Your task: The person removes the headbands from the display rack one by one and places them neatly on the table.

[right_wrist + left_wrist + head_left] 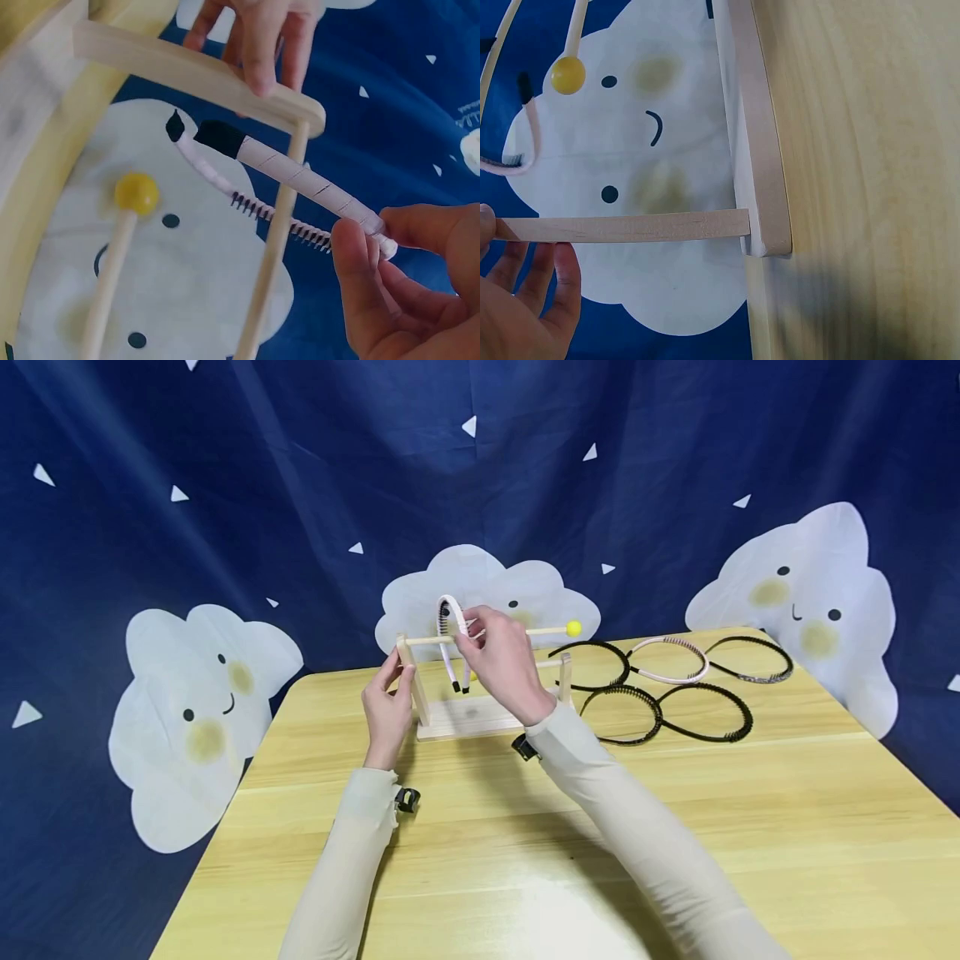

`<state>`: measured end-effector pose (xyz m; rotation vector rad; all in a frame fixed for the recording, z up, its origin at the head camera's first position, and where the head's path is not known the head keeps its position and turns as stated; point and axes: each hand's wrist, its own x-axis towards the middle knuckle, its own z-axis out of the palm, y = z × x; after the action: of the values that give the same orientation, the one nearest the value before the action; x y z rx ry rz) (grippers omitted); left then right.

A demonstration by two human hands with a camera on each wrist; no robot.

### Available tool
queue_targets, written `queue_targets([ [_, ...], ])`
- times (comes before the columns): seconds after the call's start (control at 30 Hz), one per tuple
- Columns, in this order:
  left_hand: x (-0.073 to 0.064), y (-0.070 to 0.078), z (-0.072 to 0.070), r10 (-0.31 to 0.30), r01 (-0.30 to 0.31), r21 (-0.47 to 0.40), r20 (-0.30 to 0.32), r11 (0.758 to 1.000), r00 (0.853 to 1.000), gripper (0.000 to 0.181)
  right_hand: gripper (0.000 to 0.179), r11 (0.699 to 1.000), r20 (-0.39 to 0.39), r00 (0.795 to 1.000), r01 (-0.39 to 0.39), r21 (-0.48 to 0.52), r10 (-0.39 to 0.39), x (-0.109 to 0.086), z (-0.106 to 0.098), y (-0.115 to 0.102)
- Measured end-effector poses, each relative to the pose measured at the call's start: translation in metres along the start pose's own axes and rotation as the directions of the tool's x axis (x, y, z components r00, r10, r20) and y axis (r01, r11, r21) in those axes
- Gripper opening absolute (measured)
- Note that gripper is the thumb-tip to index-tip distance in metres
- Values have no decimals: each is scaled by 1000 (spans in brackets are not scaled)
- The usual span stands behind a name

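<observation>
A pale pink headband [452,610] with dark comb teeth and black tips hangs around the upper rod [547,631] of a wooden stand, its two ends pointing down. My right hand [504,660] pinches the band near its curved top between thumb and fingers, as the right wrist view shows. With thumb and fingers my left hand [386,706] grips the upper part of the stand's left post [622,227]. A yellow ball [573,628] caps the upper rod's right end. The lower rod, with its own yellow ball [137,193], extends left from the right post [566,675].
The stand's base [465,720] rests on the wooden table [465,827]. Right of it lie several more headbands, including a black one [708,714] and a pink one [670,660]. Behind the table hangs a dark blue curtain [337,460] with white clouds.
</observation>
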<state>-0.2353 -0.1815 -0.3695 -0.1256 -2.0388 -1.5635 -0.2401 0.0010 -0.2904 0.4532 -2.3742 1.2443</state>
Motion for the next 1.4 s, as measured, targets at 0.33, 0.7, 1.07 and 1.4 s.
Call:
queue_targets([
  [0.33, 11, -43, 2, 22, -23, -29, -12, 999, 1000, 44, 29, 999, -107, 994, 26, 44, -21, -3, -25, 8],
  [0.7, 11, -44, 3, 27, -27, -36, -13, 999, 1000, 44, 28, 998, -230, 972, 49, 32, -40, -8, -62, 26],
  [1.07, 9, -44, 2, 43, -43, -22, -13, 999, 999, 44, 29, 1000, -296, 955, -10, -4, 9, -19, -92, 60],
  [1.4, 10, -45, 2, 40, -40, -22, -8, 999, 999, 45, 28, 1000, -345, 938, -26, -5, 22, -24, -112, 79],
])
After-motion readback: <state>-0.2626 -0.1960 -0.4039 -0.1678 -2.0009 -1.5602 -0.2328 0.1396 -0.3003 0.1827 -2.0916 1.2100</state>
